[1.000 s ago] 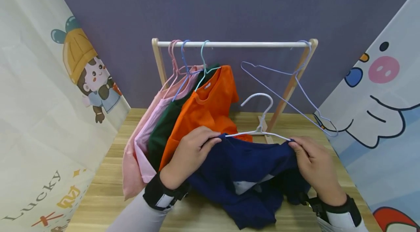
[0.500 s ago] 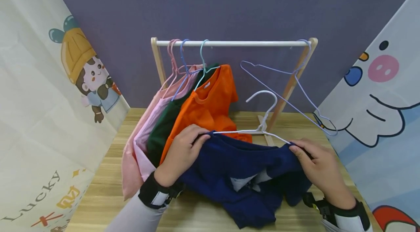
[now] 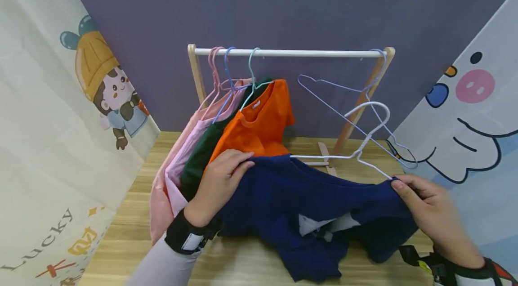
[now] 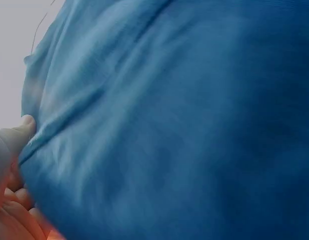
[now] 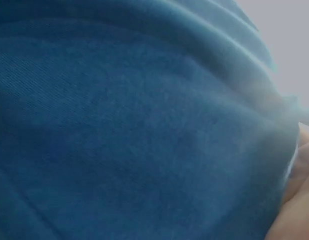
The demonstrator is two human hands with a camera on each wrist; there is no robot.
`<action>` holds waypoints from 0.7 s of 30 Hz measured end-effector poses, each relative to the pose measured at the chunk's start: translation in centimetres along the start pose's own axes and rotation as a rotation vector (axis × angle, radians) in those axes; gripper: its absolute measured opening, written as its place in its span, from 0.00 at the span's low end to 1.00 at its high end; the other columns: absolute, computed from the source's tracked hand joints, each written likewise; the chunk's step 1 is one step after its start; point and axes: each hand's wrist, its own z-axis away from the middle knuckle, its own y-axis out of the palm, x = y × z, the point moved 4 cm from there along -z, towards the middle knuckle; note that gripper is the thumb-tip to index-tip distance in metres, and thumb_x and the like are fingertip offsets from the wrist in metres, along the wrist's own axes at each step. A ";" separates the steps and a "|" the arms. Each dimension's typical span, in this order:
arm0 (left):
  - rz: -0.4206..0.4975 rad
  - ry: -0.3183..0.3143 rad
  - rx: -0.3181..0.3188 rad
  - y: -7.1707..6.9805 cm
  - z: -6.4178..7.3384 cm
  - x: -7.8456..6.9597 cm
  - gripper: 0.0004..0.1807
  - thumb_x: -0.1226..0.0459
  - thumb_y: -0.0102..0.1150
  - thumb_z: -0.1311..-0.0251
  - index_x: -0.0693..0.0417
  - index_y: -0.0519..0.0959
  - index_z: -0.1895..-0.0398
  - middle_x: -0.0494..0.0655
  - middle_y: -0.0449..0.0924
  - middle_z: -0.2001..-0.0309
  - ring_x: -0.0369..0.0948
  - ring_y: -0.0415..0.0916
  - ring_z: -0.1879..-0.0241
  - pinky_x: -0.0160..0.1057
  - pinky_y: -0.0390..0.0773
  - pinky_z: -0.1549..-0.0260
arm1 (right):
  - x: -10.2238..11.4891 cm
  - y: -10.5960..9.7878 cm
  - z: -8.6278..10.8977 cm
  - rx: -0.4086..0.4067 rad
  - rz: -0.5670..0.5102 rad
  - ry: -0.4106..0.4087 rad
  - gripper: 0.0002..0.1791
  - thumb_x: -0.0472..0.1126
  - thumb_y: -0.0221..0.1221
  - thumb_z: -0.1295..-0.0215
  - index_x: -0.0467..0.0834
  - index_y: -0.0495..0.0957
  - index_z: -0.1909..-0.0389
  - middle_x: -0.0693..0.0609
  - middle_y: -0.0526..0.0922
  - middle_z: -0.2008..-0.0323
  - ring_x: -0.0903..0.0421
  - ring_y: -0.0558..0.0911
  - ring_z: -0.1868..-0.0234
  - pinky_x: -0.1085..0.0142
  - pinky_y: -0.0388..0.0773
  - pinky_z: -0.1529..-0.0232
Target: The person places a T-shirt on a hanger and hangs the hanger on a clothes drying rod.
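A navy blue shirt (image 3: pixel 279 196) with a grey-white patch at its front is spread between both hands over the table. Its shoulders lie over a white hanger (image 3: pixel 323 157), whose hook stands up and leans right. At the shirt's left shoulder, my left hand (image 3: pixel 220 182) pinches the cloth between thumb and fingers. My right hand (image 3: pixel 430 214) pinches the right shoulder, close to where the hanger's arm goes under the cloth. Blue cloth fills most of both wrist views, with the left thumb (image 4: pixel 19 132) pressed on its edge. The hanger's ends are hidden inside the shirt.
Behind stands a small rack with a white rail (image 3: pixel 307 53). On its left hang pink, lilac and dark green garments and an orange shirt (image 3: pixel 259 128). A bare lavender hanger (image 3: pixel 332 106) hangs at the right end. Printed curtains flank the wooden table (image 3: pixel 121 236).
My right hand has moved right and slightly down, taking the hanger and the shirt's right shoulder along. The left hand has shifted a little left, and the shirt is stretched wider.
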 end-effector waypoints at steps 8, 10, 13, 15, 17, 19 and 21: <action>-0.068 0.013 -0.059 -1.9 -1.3 -0.3 0.11 0.65 0.61 0.44 0.52 0.82 0.57 0.45 0.83 0.64 0.36 0.75 0.60 0.40 0.80 0.58 | 0.0 -6.2 -2.2 -0.043 -0.003 0.251 0.09 0.40 0.48 0.30 0.42 0.76 0.58 0.64 0.77 0.75 0.63 0.73 0.78 0.76 0.69 0.80; -0.089 0.020 -0.075 -2.6 -1.7 -0.5 0.10 0.65 0.60 0.43 0.54 0.82 0.57 0.46 0.83 0.64 0.37 0.75 0.60 0.41 0.80 0.58 | 0.0 -7.5 -3.1 -0.082 -0.211 0.220 0.09 0.36 0.47 0.31 0.42 0.76 0.60 0.62 0.81 0.76 0.62 0.76 0.81 0.77 0.73 0.82; -0.133 0.023 -0.128 -4.0 -2.3 -0.7 0.10 0.66 0.60 0.43 0.56 0.82 0.58 0.48 0.84 0.64 0.39 0.75 0.60 0.42 0.80 0.57 | 0.0 -9.0 -4.4 -0.083 -0.493 0.153 0.11 0.31 0.45 0.31 0.41 0.77 0.63 0.57 0.83 0.79 0.60 0.78 0.85 0.74 0.73 0.87; -0.174 0.012 -0.181 -5.3 -2.6 -0.6 0.10 0.66 0.60 0.43 0.57 0.82 0.58 0.49 0.84 0.64 0.41 0.75 0.60 0.44 0.79 0.56 | 0.0 -9.3 -4.8 -0.027 -0.589 0.145 0.13 0.31 0.43 0.30 0.40 0.77 0.64 0.55 0.83 0.79 0.58 0.77 0.85 0.73 0.73 0.86; -0.226 -0.014 -0.243 -6.7 -2.9 -0.3 0.09 0.66 0.59 0.42 0.59 0.82 0.59 0.52 0.84 0.64 0.43 0.75 0.61 0.46 0.78 0.57 | 0.1 -8.9 -4.7 0.042 -0.612 0.213 0.13 0.33 0.43 0.29 0.41 0.78 0.61 0.54 0.84 0.76 0.57 0.79 0.82 0.71 0.75 0.83; -0.288 -0.060 -0.291 -8.0 -3.1 0.2 0.10 0.65 0.58 0.41 0.60 0.82 0.59 0.54 0.83 0.64 0.47 0.74 0.62 0.48 0.77 0.59 | 0.2 -7.9 -4.3 0.123 -0.656 0.322 0.13 0.35 0.43 0.29 0.42 0.78 0.56 0.52 0.85 0.72 0.55 0.80 0.77 0.69 0.78 0.78; -0.348 -0.132 -0.303 -9.0 -3.1 0.8 0.12 0.64 0.58 0.41 0.61 0.81 0.56 0.57 0.82 0.62 0.49 0.72 0.61 0.50 0.76 0.58 | 0.5 -6.3 -3.8 0.204 -0.707 0.427 0.14 0.37 0.44 0.29 0.43 0.76 0.51 0.52 0.85 0.66 0.53 0.80 0.70 0.68 0.81 0.70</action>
